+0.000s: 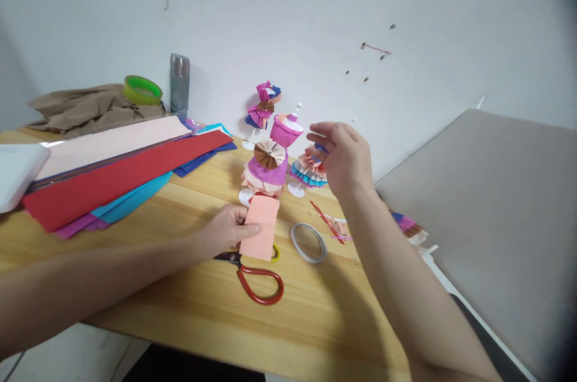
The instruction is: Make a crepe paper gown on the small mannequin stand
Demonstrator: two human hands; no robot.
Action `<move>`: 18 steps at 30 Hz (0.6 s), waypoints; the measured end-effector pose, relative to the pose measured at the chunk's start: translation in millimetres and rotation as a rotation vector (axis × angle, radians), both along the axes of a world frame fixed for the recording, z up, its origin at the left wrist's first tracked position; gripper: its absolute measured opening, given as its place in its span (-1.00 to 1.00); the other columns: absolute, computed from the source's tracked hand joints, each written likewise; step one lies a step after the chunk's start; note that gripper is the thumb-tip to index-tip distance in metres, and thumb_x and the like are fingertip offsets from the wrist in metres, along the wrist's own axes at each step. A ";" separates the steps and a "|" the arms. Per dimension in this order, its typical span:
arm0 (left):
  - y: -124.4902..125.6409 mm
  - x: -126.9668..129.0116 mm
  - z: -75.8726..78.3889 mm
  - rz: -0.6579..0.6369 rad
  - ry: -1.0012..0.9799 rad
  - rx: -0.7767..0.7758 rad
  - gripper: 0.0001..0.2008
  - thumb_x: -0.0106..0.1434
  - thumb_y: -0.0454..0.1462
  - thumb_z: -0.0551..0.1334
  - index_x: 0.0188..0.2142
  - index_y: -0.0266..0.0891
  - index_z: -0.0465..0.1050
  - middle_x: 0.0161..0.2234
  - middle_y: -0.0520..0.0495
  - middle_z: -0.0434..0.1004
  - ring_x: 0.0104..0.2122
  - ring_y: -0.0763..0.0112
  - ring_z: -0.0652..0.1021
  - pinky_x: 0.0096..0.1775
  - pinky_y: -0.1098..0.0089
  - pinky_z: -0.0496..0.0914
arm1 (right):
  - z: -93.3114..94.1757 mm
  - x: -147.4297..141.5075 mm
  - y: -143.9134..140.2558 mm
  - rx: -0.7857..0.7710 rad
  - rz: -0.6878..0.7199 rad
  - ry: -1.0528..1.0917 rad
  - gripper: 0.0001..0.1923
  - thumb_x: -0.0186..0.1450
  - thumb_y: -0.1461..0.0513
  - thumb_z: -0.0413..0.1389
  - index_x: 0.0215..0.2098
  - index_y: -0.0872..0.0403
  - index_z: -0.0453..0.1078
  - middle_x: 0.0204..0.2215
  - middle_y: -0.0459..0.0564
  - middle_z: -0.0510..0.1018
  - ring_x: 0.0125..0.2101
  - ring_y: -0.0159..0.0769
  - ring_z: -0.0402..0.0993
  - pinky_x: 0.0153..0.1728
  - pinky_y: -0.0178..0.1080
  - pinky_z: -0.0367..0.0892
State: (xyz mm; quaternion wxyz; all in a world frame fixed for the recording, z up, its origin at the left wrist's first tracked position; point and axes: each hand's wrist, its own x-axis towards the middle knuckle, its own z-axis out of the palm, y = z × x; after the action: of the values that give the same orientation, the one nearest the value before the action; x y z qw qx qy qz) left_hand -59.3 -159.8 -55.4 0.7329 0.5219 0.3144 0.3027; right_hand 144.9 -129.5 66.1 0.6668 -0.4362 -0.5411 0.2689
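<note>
Three paper dress figures (pixel 270 160) are seen finished on the table (pixel 315 310). A pink paper piece (pixel 260 227), unfolded, is pinched by the left hand (pixel 228 227); the right hand (pixel 345 157) is raised, fingers loosely spread.

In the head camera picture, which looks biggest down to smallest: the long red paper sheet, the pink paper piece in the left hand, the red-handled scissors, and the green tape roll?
1. red paper sheet, by far.
2. and 3. pink paper piece, held by the left hand, and the scissors look alike; the paper covers part of the scissors.
4. green tape roll, though it sits farther back, so unsure.
</note>
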 end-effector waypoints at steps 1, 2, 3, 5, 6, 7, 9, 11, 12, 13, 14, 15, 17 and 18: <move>-0.4 0.0 1.7 0.020 0.003 -0.002 -0.69 -0.14 -0.17 0.47 -0.50 -0.35 0.49 -0.56 0.00 0.54 -0.55 0.46 0.51 -0.43 0.44 0.39 | -9.4 -1.8 -9.5 0.002 0.011 0.012 -0.74 0.12 0.03 0.23 -0.38 0.05 0.45 -0.26 0.00 0.55 -0.29 -0.28 0.50 -0.40 -0.27 0.38; -0.8 -0.1 3.4 0.037 0.006 0.000 -0.70 -0.14 -0.17 0.47 -0.51 -0.34 0.48 -0.57 0.01 0.53 -0.56 0.47 0.49 -0.44 0.44 0.38 | -19.7 -4.3 -18.6 -0.013 0.019 0.015 -0.77 0.13 0.06 0.23 -0.37 0.05 0.46 -0.30 -0.02 0.55 -0.33 -0.31 0.49 -0.42 -0.29 0.36; -1.3 -0.1 5.1 0.048 0.004 0.003 -0.71 -0.14 -0.18 0.46 -0.53 -0.33 0.47 -0.59 0.04 0.51 -0.58 0.49 0.47 -0.46 0.45 0.36 | -30.5 -7.4 -26.9 -0.053 0.046 0.004 -0.77 0.13 0.07 0.24 -0.35 0.05 0.47 -0.32 -0.02 0.55 -0.35 -0.32 0.49 -0.44 -0.31 0.35; -2.4 0.1 7.6 0.069 -0.016 0.015 -0.73 -0.13 -0.19 0.45 -0.56 -0.32 0.46 -0.63 0.08 0.47 -0.61 0.53 0.43 -0.48 0.47 0.34 | -51.6 -14.6 -39.9 -0.111 0.123 -0.011 -0.76 0.12 0.07 0.25 -0.32 0.04 0.46 -0.30 -0.03 0.55 -0.38 -0.34 0.47 -0.46 -0.32 0.33; -2.7 0.2 8.3 0.079 -0.030 0.026 -0.74 -0.13 -0.20 0.45 -0.56 -0.32 0.46 -0.63 0.09 0.46 -0.61 0.54 0.42 -0.48 0.48 0.34 | -60.7 -18.4 -44.4 -0.161 0.162 -0.023 -0.74 0.14 0.06 0.25 -0.29 0.03 0.45 -0.34 -0.05 0.54 -0.39 -0.32 0.46 -0.47 -0.32 0.32; -3.0 0.3 8.5 0.086 -0.042 0.039 -0.75 -0.13 -0.20 0.45 -0.56 -0.32 0.46 -0.63 0.08 0.47 -0.60 0.54 0.42 -0.47 0.48 0.34 | -68.2 -22.0 -47.7 -0.199 0.198 -0.053 -0.73 0.17 0.03 0.22 -0.27 0.03 0.45 -0.36 -0.05 0.53 -0.39 -0.32 0.44 -0.46 -0.31 0.31; -2.9 0.2 8.1 0.103 -0.062 0.065 -0.75 -0.12 -0.20 0.44 -0.53 -0.33 0.49 -0.58 0.04 0.52 -0.56 0.51 0.46 -0.44 0.46 0.37 | -77.7 -28.8 -51.8 -0.277 0.277 -0.115 -0.69 0.20 0.00 0.18 -0.23 0.02 0.46 -0.34 -0.04 0.52 -0.40 -0.30 0.41 -0.45 -0.29 0.31; -2.2 -0.2 7.3 0.123 -0.077 0.084 -0.74 -0.11 -0.20 0.43 -0.48 -0.35 0.52 -0.53 0.00 0.56 -0.51 0.46 0.50 -0.40 0.44 0.39 | -80.8 -34.4 -54.2 -0.317 0.319 -0.150 -0.68 0.20 -0.01 0.18 -0.24 0.04 0.46 -0.37 -0.06 0.51 -0.41 -0.30 0.38 -0.44 -0.28 0.30; -1.7 -0.5 6.9 0.130 -0.082 0.094 -0.74 -0.10 -0.20 0.43 -0.46 -0.35 0.52 -0.52 0.00 0.57 -0.50 0.45 0.51 -0.39 0.44 0.40 | -80.9 -36.8 -55.2 -0.334 0.341 -0.158 -0.68 0.18 -0.01 0.19 -0.25 0.05 0.46 -0.38 -0.06 0.50 -0.41 -0.30 0.38 -0.43 -0.28 0.30; -1.1 -0.7 6.6 0.135 -0.086 0.103 -0.75 -0.09 -0.20 0.42 -0.46 -0.34 0.52 -0.52 0.00 0.57 -0.51 0.46 0.50 -0.39 0.44 0.40 | -80.6 -38.8 -56.1 -0.355 0.372 -0.168 -0.67 0.17 -0.01 0.21 -0.26 0.06 0.46 -0.39 -0.06 0.51 -0.40 -0.29 0.39 -0.41 -0.27 0.31; -0.4 -0.9 6.0 0.135 -0.085 0.109 -0.76 -0.08 -0.20 0.42 -0.47 -0.34 0.51 -0.53 0.02 0.56 -0.52 0.47 0.50 -0.39 0.44 0.40 | -80.2 -40.4 -57.0 -0.374 0.408 -0.177 -0.66 0.15 -0.01 0.23 -0.27 0.07 0.45 -0.38 -0.04 0.52 -0.38 -0.27 0.41 -0.39 -0.26 0.32; 0.2 -0.8 5.2 0.132 -0.082 0.113 -0.77 -0.08 -0.20 0.41 -0.48 -0.33 0.51 -0.54 0.02 0.56 -0.53 0.47 0.49 -0.39 0.43 0.41 | -80.1 -41.7 -57.7 -0.387 0.438 -0.184 -0.64 0.14 -0.01 0.24 -0.27 0.09 0.45 -0.37 -0.03 0.53 -0.37 -0.26 0.42 -0.38 -0.25 0.33; 1.2 -0.1 2.7 0.127 -0.075 0.116 -0.76 -0.07 -0.20 0.41 -0.48 -0.33 0.51 -0.54 0.01 0.56 -0.52 0.46 0.50 -0.36 0.41 0.42 | -80.9 -42.9 -58.5 -0.387 0.460 -0.196 -0.63 0.14 -0.03 0.23 -0.29 0.09 0.46 -0.39 -0.02 0.54 -0.41 -0.28 0.41 -0.42 -0.26 0.32; 1.6 0.4 1.2 0.121 -0.070 0.117 -0.75 -0.07 -0.19 0.41 -0.46 -0.34 0.52 -0.52 -0.01 0.58 -0.51 0.44 0.52 -0.35 0.40 0.43 | -81.6 -42.8 -58.4 -0.375 0.445 -0.205 -0.64 0.15 -0.03 0.22 -0.33 0.09 0.47 -0.43 -0.04 0.53 -0.46 -0.31 0.37 -0.46 -0.27 0.29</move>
State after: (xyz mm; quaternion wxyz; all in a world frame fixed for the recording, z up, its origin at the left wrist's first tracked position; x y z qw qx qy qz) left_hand -58.9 -158.2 -54.2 0.6920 0.5332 0.3011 0.3823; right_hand 102.1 -187.9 -15.5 0.4414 -0.4471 -0.6288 0.4581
